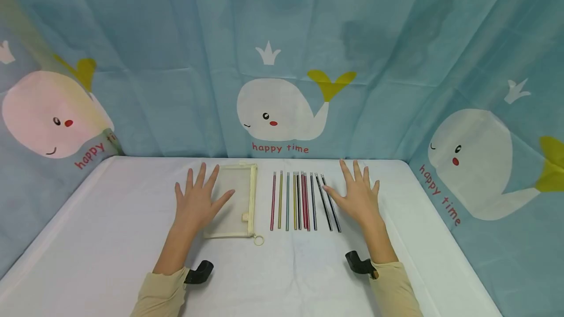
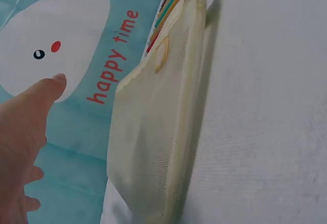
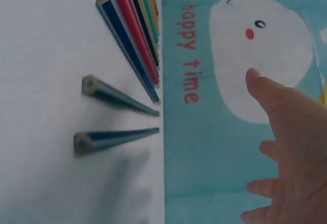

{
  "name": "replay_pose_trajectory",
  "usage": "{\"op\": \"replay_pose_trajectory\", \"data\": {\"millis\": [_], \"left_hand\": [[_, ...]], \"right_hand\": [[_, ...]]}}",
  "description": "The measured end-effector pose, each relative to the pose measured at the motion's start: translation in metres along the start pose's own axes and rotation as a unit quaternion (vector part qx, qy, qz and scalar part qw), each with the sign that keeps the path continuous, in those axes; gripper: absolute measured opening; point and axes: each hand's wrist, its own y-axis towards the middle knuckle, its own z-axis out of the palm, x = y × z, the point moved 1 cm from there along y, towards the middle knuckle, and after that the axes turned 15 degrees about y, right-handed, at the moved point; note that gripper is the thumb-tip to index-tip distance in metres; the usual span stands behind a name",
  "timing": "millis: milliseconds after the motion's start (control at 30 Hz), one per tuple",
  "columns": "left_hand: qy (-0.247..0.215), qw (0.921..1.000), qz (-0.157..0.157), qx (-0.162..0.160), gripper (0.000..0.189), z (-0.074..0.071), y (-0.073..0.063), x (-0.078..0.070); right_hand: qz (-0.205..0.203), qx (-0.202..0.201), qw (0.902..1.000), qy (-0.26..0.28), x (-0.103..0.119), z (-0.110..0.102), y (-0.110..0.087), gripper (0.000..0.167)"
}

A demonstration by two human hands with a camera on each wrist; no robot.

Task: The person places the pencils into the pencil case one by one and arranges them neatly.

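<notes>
My left hand (image 1: pixel 196 205) is spread with straight fingers over the left side of a cream mesh zipper pouch (image 1: pixel 229 235). The left wrist view shows the hand apart from the pouch (image 2: pixel 148 116), which lies flat with a ring on its zipper pull. Spread the same way, my right hand (image 1: pixel 359 198) is beside the rightmost dark pencil (image 1: pixel 331 204) and holds nothing. Several pencils in red, yellow, green and dark colours lie in a loose row between the hands, among them a red pencil (image 1: pixel 273 202) and a green pencil (image 1: pixel 288 202). In the right wrist view, unsharpened ends of dark pencils (image 3: pixel 120 98) show.
A white cloth covers the table (image 1: pixel 299 278). Behind it and along both sides hangs a blue curtain (image 1: pixel 176 111) printed with whales. Black wrist mounts (image 1: pixel 200 272) stick out from both sleeves.
</notes>
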Motion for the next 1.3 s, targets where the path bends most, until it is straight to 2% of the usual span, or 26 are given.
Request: {"op": "replay_pose_trajectory", "data": {"millis": [200, 500, 833, 1033, 1300], "left_hand": [[-0.019, 0.9997, 0.010, 0.014, 0.087, 0.003, -0.002, -0.004], [-0.051, 0.9979, 0.028, 0.028, 0.085, 0.007, -0.010, -0.015], [-0.071, 0.9966, 0.041, 0.010, 0.080, 0.009, -0.015, -0.027], [-0.079, 0.9962, 0.034, 0.014, 0.077, 0.007, -0.018, -0.032], [-0.086, 0.9958, 0.019, 0.028, 0.082, 0.011, -0.020, -0.034]], "right_hand": [[-0.005, 0.003, 0.9999, 0.012, 0.012, 0.005, 0.004, 0.095], [-0.039, -0.001, 0.9979, 0.051, 0.034, 0.016, 0.011, 0.091], [-0.068, 0.005, 0.9909, 0.116, 0.055, 0.033, 0.019, 0.085], [-0.084, 0.005, 0.9843, 0.155, 0.065, 0.043, 0.024, 0.082], [-0.104, 0.003, 0.9782, 0.180, 0.079, 0.055, 0.028, 0.075]]}}
